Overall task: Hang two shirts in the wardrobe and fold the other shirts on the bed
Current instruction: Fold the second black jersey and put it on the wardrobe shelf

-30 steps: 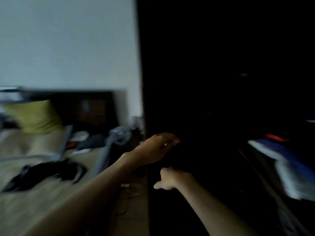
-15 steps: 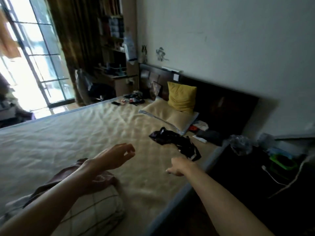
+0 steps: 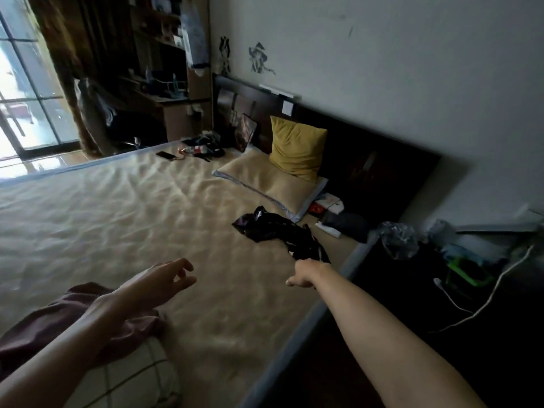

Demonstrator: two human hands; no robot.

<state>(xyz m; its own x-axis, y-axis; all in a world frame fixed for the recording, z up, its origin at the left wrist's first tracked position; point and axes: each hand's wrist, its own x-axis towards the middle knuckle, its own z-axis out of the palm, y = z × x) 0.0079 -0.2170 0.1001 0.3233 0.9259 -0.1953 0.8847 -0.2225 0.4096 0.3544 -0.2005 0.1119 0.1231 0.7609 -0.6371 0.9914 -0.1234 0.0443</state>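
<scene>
I see a bed (image 3: 123, 219) with a pale tan sheet. A shiny black shirt (image 3: 276, 231) lies on it. Near me is a dark red-brown shirt (image 3: 53, 325), and next to it a white cloth (image 3: 132, 381) with thin yellow-green lines that make big squares. A yellow pillow (image 3: 297, 148) leans on a dark brown headboard (image 3: 376, 172). Under it is a tan pillow (image 3: 265, 184) with a light blue edge. The wall (image 3: 382, 60) is white with dark stickers. A white cable (image 3: 482, 301) lies on a black stand.
</scene>
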